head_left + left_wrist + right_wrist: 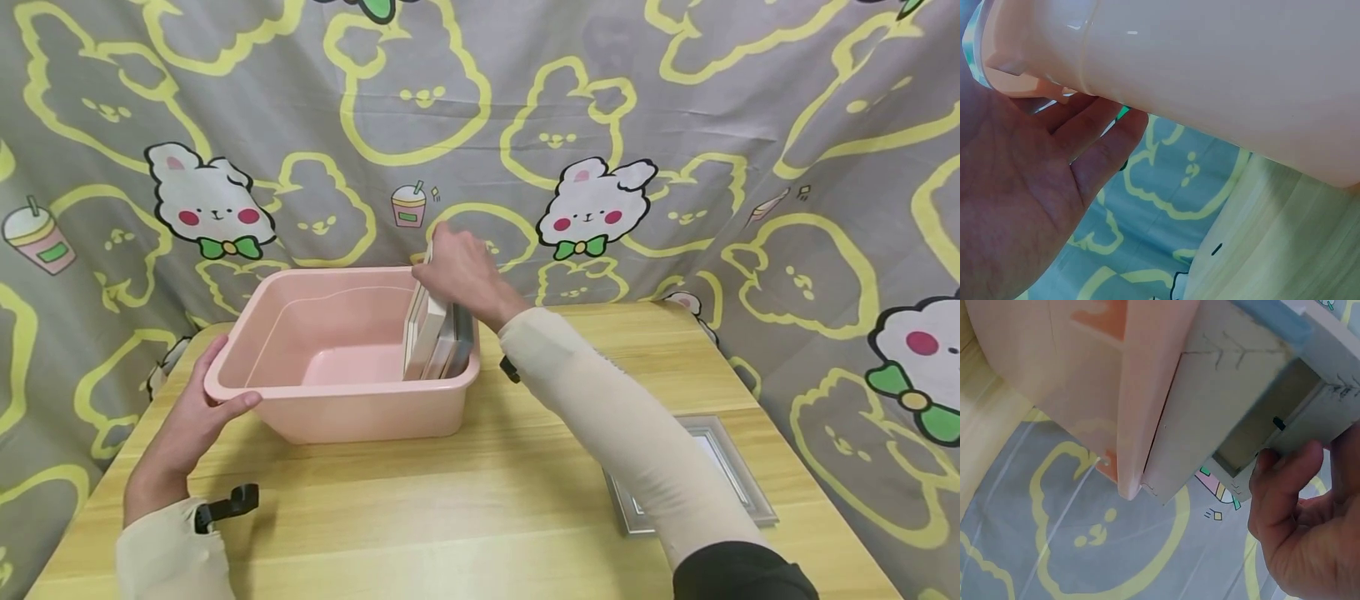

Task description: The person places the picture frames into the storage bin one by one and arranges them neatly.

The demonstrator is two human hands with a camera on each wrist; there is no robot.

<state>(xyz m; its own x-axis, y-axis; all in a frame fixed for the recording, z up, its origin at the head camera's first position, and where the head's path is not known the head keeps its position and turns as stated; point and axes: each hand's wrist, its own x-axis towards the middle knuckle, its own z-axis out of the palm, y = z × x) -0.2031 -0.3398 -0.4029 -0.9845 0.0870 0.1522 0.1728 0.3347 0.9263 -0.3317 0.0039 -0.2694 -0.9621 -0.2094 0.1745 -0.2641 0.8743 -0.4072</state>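
A pink plastic basin sits on the table toward the back left. My left hand grips its left rim near the front corner, thumb over the top and fingers under the edge. Inside, several picture frames lean upright against the right wall. The top of a light-coloured picture frame is pinched by my right hand at the back right of the basin. In the right wrist view, its back shows, with another white frame standing between it and the basin rim.
On the table's right side a grey picture frame lies flat, partly covered by my right forearm. The wooden table meets a grey patterned curtain behind and at both sides.
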